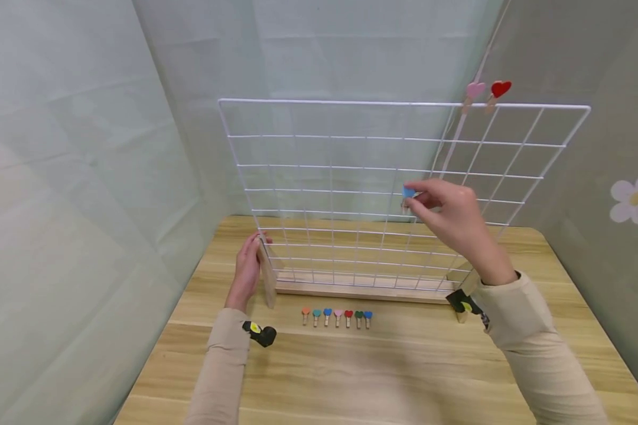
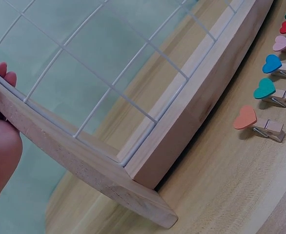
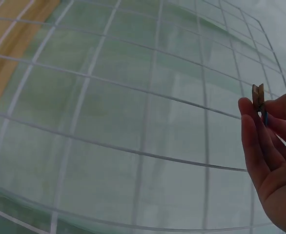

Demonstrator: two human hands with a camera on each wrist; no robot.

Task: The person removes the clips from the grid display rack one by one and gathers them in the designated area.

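A white wire grid point(image 1: 351, 177) stands upright in a wooden base point(image 1: 361, 290) on the table. My right hand point(image 1: 452, 215) pinches a small wooden clip with a blue heart point(image 1: 408, 193) in front of the grid's middle right; the clip point(image 3: 258, 97) shows between thumb and fingers in the right wrist view. My left hand point(image 1: 247, 268) rests against the base's left wooden foot point(image 2: 79, 161), fingers straight along its far side. Two heart clips, pink point(image 1: 475, 90) and red point(image 1: 500, 88), sit on the grid's top wire at the right.
A row of several heart clips point(image 1: 336, 316) lies on the table in front of the base; they also show in the left wrist view, the orange clip point(image 2: 255, 123) nearest. Grey-green curtains enclose the table on three sides. A flower sticker point(image 1: 635, 198) is on the right curtain.
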